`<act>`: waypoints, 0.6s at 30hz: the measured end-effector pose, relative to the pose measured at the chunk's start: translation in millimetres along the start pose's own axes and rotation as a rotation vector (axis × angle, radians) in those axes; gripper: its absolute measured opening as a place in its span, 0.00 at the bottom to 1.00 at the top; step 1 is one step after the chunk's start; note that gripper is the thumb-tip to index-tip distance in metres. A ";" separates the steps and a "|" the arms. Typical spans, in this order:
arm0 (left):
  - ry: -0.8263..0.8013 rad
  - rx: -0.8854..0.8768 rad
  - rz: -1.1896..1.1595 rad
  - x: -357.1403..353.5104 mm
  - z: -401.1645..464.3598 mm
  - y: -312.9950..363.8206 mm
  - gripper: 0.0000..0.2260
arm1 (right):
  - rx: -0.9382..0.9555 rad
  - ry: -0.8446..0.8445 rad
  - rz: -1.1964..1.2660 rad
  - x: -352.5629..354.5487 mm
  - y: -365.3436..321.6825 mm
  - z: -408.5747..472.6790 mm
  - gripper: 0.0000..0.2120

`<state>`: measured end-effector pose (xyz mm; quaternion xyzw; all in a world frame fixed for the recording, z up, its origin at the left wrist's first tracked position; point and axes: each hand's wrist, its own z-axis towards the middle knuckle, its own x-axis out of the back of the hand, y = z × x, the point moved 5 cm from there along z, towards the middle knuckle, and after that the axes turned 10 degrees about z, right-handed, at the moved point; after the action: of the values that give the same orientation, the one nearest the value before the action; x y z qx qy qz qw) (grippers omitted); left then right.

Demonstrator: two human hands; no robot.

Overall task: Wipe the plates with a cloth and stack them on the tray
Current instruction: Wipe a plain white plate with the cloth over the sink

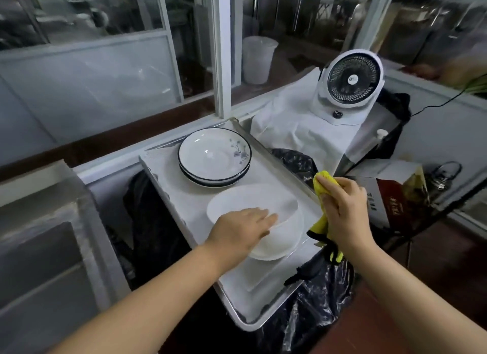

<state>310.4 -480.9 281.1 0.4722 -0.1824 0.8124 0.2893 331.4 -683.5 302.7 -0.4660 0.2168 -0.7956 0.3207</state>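
A metal tray point(189, 203) lined with white paper holds a stack of dark-rimmed plates with a blue flower print point(214, 156) at its far end. Nearer me sits a stack of plain white plates point(279, 237); its top plate point(253, 200) is tilted up. My left hand point(243, 228) lies on that top plate's near edge with fingers stretched out. My right hand point(342, 208) grips a yellow cloth point(322, 185) above the tray's right rim, with the cloth's tail hanging below the hand.
A white desk fan point(350, 84) stands on a white cloth to the back right. Black plastic bags point(316, 301) sit under and beside the tray. A red and white box point(392, 198) and a metal kettle point(445, 177) are at the right. Glass partitions point(105, 63) run behind.
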 end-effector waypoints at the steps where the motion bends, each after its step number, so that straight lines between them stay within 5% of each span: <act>1: 0.033 -0.043 0.027 -8.6 3.4 3.6 0.12 | -0.006 -0.002 0.000 0.2 6.8 0.7 0.15; 6: 0.022 -0.193 0.165 -41.0 5.7 17.2 0.20 | -0.009 -0.033 -0.026 0.5 35.4 6.8 0.15; 15: -0.066 -0.271 0.211 -81.8 -2.5 28.6 0.12 | -0.024 -0.061 -0.022 -6.8 65.7 15.9 0.15; 18: -0.197 -0.219 0.166 -94.3 -1.8 28.0 0.23 | -0.024 -0.083 -0.017 -10.6 69.7 19.7 0.16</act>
<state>327.7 -529.5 197.2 0.4986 -0.3358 0.7585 0.2516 374.1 -725.6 260.7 -0.5044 0.2090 -0.7756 0.3169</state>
